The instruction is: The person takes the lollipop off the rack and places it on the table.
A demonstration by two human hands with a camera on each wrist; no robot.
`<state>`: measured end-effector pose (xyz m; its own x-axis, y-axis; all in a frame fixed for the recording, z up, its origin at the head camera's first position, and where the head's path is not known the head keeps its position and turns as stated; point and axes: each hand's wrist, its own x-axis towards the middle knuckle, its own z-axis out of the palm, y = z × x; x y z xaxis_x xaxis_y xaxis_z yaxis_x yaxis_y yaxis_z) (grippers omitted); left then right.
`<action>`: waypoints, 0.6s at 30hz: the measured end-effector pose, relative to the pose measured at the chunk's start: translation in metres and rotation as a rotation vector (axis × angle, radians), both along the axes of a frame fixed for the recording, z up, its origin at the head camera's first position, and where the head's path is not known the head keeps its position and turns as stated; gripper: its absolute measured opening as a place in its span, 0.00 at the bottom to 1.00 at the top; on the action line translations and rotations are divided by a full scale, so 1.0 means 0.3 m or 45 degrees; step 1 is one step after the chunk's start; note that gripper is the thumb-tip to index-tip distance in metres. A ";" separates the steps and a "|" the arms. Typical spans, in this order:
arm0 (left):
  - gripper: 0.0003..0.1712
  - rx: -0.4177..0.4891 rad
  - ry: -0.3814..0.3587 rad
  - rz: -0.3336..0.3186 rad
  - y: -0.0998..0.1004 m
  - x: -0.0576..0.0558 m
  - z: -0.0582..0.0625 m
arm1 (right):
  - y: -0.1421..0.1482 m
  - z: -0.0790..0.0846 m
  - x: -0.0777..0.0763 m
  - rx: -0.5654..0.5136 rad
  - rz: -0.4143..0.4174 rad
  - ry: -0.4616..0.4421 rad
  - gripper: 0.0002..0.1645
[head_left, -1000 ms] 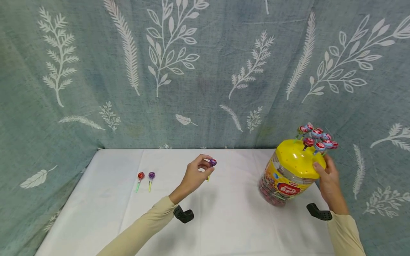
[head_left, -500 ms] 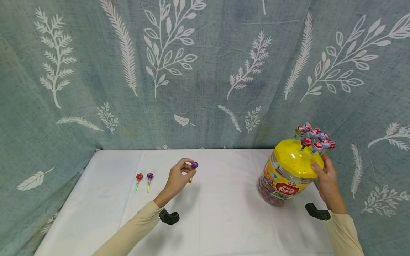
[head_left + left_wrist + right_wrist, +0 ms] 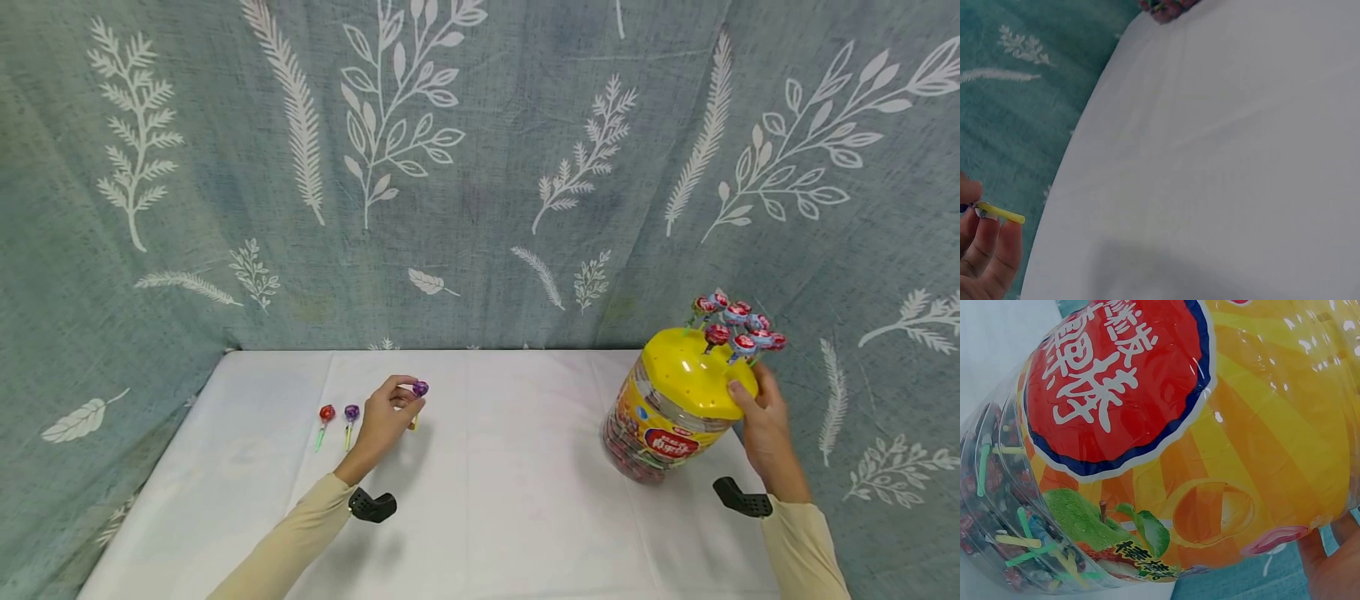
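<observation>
My left hand (image 3: 387,417) pinches a purple-wrapped lollipop (image 3: 420,388) above the table; its yellow stick (image 3: 1004,213) shows past the fingers in the left wrist view. Just left of that hand lie a red lollipop (image 3: 327,413) with a green stick and a purple lollipop (image 3: 352,412) with a yellow stick. At the right, my right hand (image 3: 767,421) grips the rim of the yellow lid (image 3: 693,375) on a clear candy jar (image 3: 660,433). The jar leans to the right. Several lollipops (image 3: 738,315) stand stuck in the lid, and more fill the jar's lower part.
A white cloth covers the table (image 3: 525,500). Behind it and at both sides hangs a grey-green curtain (image 3: 480,208) with white leaf prints. The lid has several small holes.
My left hand has moved left with the lollipop, closer to the two lying on the cloth. The right hand and the tilted jar stay nearly where they were.
</observation>
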<state>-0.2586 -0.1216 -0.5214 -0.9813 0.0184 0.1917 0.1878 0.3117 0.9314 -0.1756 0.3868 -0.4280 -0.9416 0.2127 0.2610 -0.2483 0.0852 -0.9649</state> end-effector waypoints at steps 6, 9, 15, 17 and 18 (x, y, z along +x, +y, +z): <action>0.17 -0.054 -0.078 0.054 -0.038 -0.012 -0.031 | 0.003 -0.003 -0.001 -0.006 0.001 -0.017 0.36; 0.17 -0.068 -0.105 0.082 -0.055 -0.020 -0.047 | 0.003 -0.001 -0.002 -0.010 0.005 -0.013 0.35; 0.17 -0.146 -0.140 0.140 -0.093 -0.040 -0.092 | 0.002 0.000 -0.002 -0.021 0.006 0.007 0.35; 0.17 -0.169 -0.155 0.163 -0.104 -0.043 -0.105 | 0.001 -0.001 -0.002 -0.023 -0.003 0.006 0.35; 0.17 -0.177 -0.165 0.174 -0.109 -0.044 -0.110 | 0.000 -0.002 -0.003 -0.024 -0.008 0.004 0.35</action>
